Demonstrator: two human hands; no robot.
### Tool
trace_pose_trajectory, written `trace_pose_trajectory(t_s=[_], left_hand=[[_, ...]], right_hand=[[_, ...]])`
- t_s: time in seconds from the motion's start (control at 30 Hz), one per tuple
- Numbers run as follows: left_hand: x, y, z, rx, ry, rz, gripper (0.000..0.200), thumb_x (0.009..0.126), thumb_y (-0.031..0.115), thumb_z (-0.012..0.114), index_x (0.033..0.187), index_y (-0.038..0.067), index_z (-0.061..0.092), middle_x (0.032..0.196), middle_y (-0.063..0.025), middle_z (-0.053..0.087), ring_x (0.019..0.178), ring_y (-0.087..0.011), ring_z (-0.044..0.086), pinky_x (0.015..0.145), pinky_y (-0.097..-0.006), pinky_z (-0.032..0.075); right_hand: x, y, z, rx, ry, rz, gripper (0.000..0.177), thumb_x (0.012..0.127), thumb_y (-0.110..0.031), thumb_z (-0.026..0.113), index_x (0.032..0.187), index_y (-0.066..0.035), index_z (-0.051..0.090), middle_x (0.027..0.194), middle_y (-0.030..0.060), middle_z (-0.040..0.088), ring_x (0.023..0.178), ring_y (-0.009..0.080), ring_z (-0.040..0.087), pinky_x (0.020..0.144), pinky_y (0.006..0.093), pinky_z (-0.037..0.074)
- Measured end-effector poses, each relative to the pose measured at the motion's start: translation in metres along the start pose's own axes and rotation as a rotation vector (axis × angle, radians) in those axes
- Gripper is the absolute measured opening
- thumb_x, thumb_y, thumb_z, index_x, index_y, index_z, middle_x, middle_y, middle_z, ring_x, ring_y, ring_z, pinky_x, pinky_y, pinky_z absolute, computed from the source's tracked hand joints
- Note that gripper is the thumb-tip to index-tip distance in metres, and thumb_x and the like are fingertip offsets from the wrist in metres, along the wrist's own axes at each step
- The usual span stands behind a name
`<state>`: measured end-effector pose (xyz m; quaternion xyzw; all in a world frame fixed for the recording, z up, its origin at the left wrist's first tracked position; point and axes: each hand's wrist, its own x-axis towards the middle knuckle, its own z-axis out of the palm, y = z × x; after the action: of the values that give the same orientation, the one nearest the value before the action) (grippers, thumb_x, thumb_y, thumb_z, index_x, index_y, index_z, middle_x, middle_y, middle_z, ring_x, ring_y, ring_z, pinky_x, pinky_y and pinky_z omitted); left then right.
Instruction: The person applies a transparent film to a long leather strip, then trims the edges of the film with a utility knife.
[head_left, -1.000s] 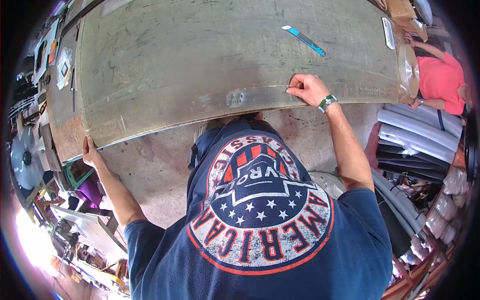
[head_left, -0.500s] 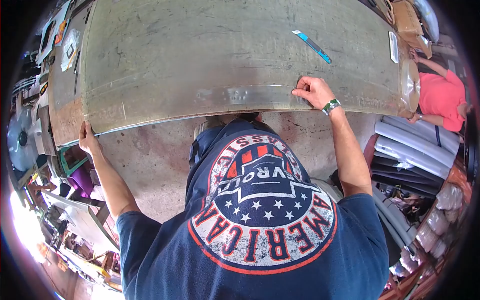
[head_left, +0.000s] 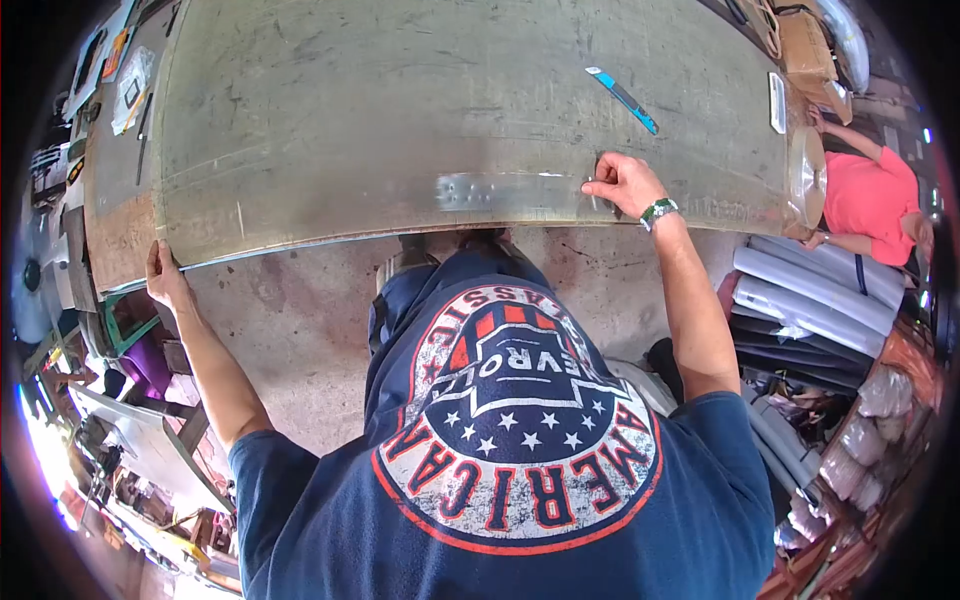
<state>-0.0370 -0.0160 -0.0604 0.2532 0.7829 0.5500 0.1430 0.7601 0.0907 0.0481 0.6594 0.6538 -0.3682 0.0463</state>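
A: Where is the sheet (head_left: 400, 110)?
B: Spread over the bench (head_left: 120, 240), spanning 10 to 2 o'clock.
A: The hands?
B: Left hand (head_left: 163, 278) is closed on the sheet's corner at 9 o'clock. Right hand (head_left: 620, 185) pinches its near edge at 1 o'clock, with a cutter (head_left: 622, 98) just beyond. A person in pink (head_left: 880, 190) is at 3 o'clock.

A workshop: scuffed metal sheet (head_left: 400, 110), stacked rolls (head_left: 810, 300), concrete floor (head_left: 300, 330).

Navy short-sleeved T-shirt (head_left: 520, 480), round red-white-blue star emblem (head_left: 515, 410); green-beaded watch (head_left: 656, 211) on right wrist.
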Motion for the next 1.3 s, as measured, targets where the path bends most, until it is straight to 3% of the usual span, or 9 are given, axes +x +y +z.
trace_pose_trajectory(t_s=[0.37,0.47,0.57,0.6,0.67,0.73,0.9,1.0,1.3], left_hand=[[0.036,-0.009,-0.02,0.261,0.029,0.024,0.035,0.095,0.027,0.073,0.117,0.0,0.071,0.104,-0.0086,0.072,0.092,-0.0177,0.066,0.083,-0.0309,0.053],[-0.001,0.066,0.029,0.586,0.229,0.334,0.044,0.091,0.03,0.078,0.118,-0.004,0.07,0.108,-0.016,0.074,0.094,-0.0251,0.069,0.084,-0.0352,0.055],[-0.168,0.235,0.16,0.632,-0.413,0.713,0.046,0.09,0.03,0.077,0.126,0.003,0.069,0.126,-0.0173,0.069,0.121,-0.0309,0.063,0.105,-0.0424,0.047],[-0.215,0.259,0.194,0.551,-0.725,0.693,0.045,0.088,0.027,0.077,0.128,0.01,0.069,0.137,-0.0146,0.064,0.131,-0.0316,0.055,0.112,-0.045,0.041],[-0.29,0.293,0.247,0.421,-1.309,0.952,0.046,0.084,0.025,0.078,0.129,0.019,0.069,0.153,-0.0093,0.051,0.146,-0.0342,0.036,0.12,-0.0497,0.03],[-0.332,0.276,0.298,0.338,-1.568,1.074,0.05,0.079,0.018,0.081,0.127,0.023,0.07,0.161,-0.0065,0.042,0.15,-0.0359,0.03,0.124,-0.0535,0.024],[-0.361,0.28,0.346,0.427,-1.787,1.187,0.051,0.075,0.01,0.081,0.122,0.029,0.074,0.17,-0.0061,0.026,0.155,-0.0417,0.017,0.125,-0.0568,0.019],[-0.358,0.277,0.353,0.439,-1.822,1.223,0.049,0.074,0.011,0.082,0.119,0.029,0.076,0.17,-0.0077,0.025,0.156,-0.042,0.014,0.125,-0.0575,0.018],[-0.351,0.274,0.361,0.495,-1.832,1.296,0.052,0.069,0.014,0.086,0.116,0.034,0.077,0.169,-0.0068,0.027,0.156,-0.0434,0.017,0.126,-0.0617,0.019]], right_hand=[[0.001,-0.002,0.0,-0.112,0.031,0.003,0.039,0.077,-0.039,0.087,0.085,-0.008,0.063,0.084,0.0102,0.073,0.08,0.0321,0.069,0.07,0.0442,0.051],[0.001,0.004,0.002,-0.088,0.058,-0.03,0.039,0.078,-0.039,0.086,0.085,-0.009,0.063,0.084,0.011,0.073,0.081,0.0335,0.07,0.071,0.0452,0.052],[0.006,0.009,-0.002,-0.08,0.041,-0.04,0.04,0.077,-0.041,0.087,0.085,-0.01,0.064,0.086,0.0116,0.074,0.085,0.0339,0.071,0.074,0.0456,0.053],[0.007,0.013,0.002,-0.07,0.033,-0.074,0.04,0.077,-0.042,0.087,0.086,-0.01,0.064,0.087,0.0118,0.074,0.086,0.0339,0.071,0.074,0.0455,0.053],[0.005,0.014,0.009,-0.067,0.002,-0.059,0.04,0.077,-0.042,0.087,0.086,-0.011,0.064,0.09,0.0116,0.074,0.088,0.0337,0.071,0.075,0.0456,0.053],[0.008,0.012,0.001,-0.076,0.007,-0.04,0.04,0.076,-0.042,0.088,0.086,-0.012,0.064,0.092,0.0115,0.074,0.091,0.0336,0.071,0.076,0.0457,0.054],[-0.005,-0.001,-0.009,-0.076,0.017,-0.015,0.04,0.076,-0.041,0.088,0.092,-0.011,0.069,0.095,0.0108,0.075,0.097,0.0326,0.072,0.084,0.046,0.054],[-0.001,0.007,-0.003,-0.059,0.058,-0.055,0.04,0.075,-0.04,0.087,0.089,-0.008,0.067,0.088,0.0108,0.074,0.089,0.0326,0.072,0.079,0.0449,0.054],[-0.004,-0.004,-0.016,-0.084,-0.031,-0.013,0.04,0.076,-0.04,0.086,0.096,-0.009,0.073,0.101,0.0146,0.076,0.101,0.0341,0.072,0.088,0.0467,0.056]])
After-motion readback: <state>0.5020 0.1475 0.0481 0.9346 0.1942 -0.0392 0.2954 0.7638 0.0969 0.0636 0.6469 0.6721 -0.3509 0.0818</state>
